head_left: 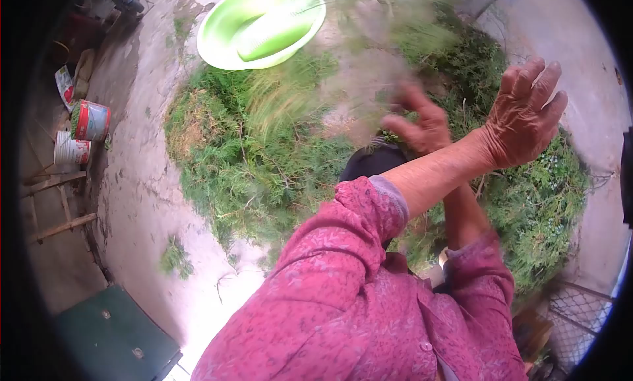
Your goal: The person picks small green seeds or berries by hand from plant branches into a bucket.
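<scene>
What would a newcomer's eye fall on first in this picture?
Probably the bright lime-green basin at the top, left of centre. Next come the crossed arms in pink sleeves: the left hand stands out at the right, while the right hand is blurred nearer the middle. Leafy green branches lie on the ground on both sides.

The grey floor (135, 143) has cracks. Bright light (231, 298) shines on its near part. Wood poles (62, 227) stand left, wire mesh (580, 308) near right.

blurred right hand (428, 127), green branches (257, 163), basin (214, 41)
</scene>
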A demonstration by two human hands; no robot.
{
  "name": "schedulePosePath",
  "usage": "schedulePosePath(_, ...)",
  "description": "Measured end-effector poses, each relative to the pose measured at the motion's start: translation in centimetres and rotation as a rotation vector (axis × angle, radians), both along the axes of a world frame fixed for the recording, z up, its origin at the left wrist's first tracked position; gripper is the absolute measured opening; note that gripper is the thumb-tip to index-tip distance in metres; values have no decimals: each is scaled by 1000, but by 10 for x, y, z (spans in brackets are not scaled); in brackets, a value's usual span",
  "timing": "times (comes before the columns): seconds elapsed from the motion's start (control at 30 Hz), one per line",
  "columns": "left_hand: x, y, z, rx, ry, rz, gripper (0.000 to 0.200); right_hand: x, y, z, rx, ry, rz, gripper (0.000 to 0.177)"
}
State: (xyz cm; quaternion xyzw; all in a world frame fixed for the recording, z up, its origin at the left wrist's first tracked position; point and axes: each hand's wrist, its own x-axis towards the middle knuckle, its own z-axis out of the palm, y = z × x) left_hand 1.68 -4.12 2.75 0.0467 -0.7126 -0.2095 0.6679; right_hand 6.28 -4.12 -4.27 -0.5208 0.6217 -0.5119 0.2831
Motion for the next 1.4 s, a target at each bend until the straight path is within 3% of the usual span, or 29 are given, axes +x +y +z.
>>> schedulePosePath(0.03, -3, 0, -2, 7, 1, -13, 38, 5, -4, 1, -48, 157, 130, 61)
schedulePosePath(0.13, -9, -6, -10, 21, -106, 36, 44, -16, 8, -32, 70, 14, -79, 64)
schedulePosePath(0.17, -2, -11, -6, 78, -92, -18, 42, -32, 23, -59, 100, -79, -240, 53)
schedulePosePath(0.2, 2, -20, -6, 82, -163, -8, 40, -50, 52, -65, 147, 45, -293, 46)
schedulePosePath(0.27, 9, -32, 1, 54, -78, 38, 40, -78, 110, -66, 225, 191, -408, 39)
schedulePosePath(0.33, 13, -36, -1, 107, -147, 79, 39, -100, 155, -67, 302, 256, -801, 31)
schedulePosePath(0.4, 9, -37, -6, 125, -167, 59, 38, -134, 211, -72, 392, 217, -1027, 35)
schedulePosePath(0.43, 7, -37, -8, 136, -194, 66, 37, -150, 236, -83, 437, 329, -1154, 37)
schedulePosePath(0.47, 6, -34, -8, 131, -195, 54, 36, -172, 265, -113, 349, 149, -1228, 38)
schedulePosePath(0.5, 4, -31, -7, 127, -195, 48, 36, -173, 270, -116, 347, 147, -1234, 38)
schedulePosePath(0.57, -2, -26, -6, 118, -231, 18, 34, -179, 277, -121, 571, -731, -1109, 48)
schedulePosePath(0.63, -6, -19, -5, 114, -232, 6, 34, -165, 261, -139, 628, -934, -1020, 53)
schedulePosePath(0.77, -16, -14, -15, 86, -227, -31, 36, -159, 234, -165, 654, -1089, -1121, 45)
schedulePosePath(0.8, -17, -13, -14, 81, -226, -34, 36, -167, 239, -195, 647, -1092, -1121, 45)
schedulePosePath(0.87, -15, -12, -12, 72, -271, -20, 33, -183, 251, -261, 702, -248, -1092, 31)
schedulePosePath(0.9, -15, -11, -12, 68, -269, -17, 33, -182, 245, -246, 698, -248, -1089, 31)
schedulePosePath(0.97, -17, -8, -13, 104, -268, -58, 33, -168, 224, -183, 712, -1001, -1110, 21)
schedulePosePath(1.0, -18, -8, -12, 104, -267, -56, 33, -163, 218, -169, 608, -1093, -1119, 13)
schedulePosePath(1.03, -18, -7, -12, 108, -278, -67, 33, -165, 219, -172, 608, -1092, -1118, 13)
schedulePosePath(1.1, -18, -7, -13, 112, -288, -78, 32, -174, 220, -178, 374, -1071, -1089, 10)
schedulePosePath(1.27, -13, -6, -9, 182, -334, -93, 26, -187, 224, -94, 366, -926, -1166, 12)
schedulePosePath(1.33, -13, -6, -10, 169, -330, -82, 26, -195, 242, -70, 159, -1005, -1055, 13)
schedulePosePath(1.4, -13, -5, -10, 152, -325, -74, 26, -192, 256, -35, 168, -952, -1043, 14)
